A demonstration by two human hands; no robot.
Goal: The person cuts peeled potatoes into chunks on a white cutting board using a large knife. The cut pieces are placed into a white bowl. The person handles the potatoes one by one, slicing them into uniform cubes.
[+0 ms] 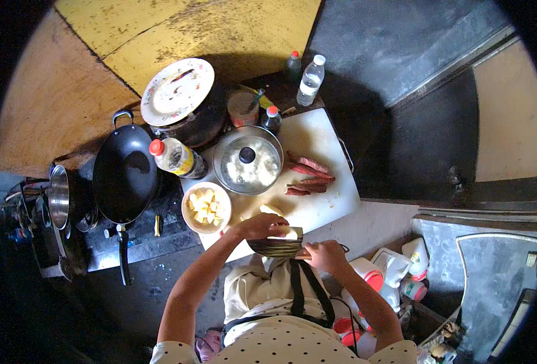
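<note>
My right hand point(326, 255) grips the wooden handle of a cleaver point(273, 248). Its broad blade points left, over the near edge of a white cutting board point(341, 191). The curled fingers of my left hand point(264, 226) are on a pale peeled piece point(290, 234), probably potato, by the blade's upper edge; the blade partly hides it. Another pale piece point(272, 209) lies just beyond that hand. To its left, a bowl point(185, 218) contains pale yellow chunks point(207, 207). Strips of dark red meat point(309, 175) rest farther up the board.
A glass-lidded pot point(268, 179) stands on the board's far left. Beside it are a sauce bottle point(177, 157) and a black wok point(125, 173). A floral plate point(168, 100) tops a dark pot. At the back stands a water bottle point(311, 82); plastic jugs point(391, 264) sit lower right.
</note>
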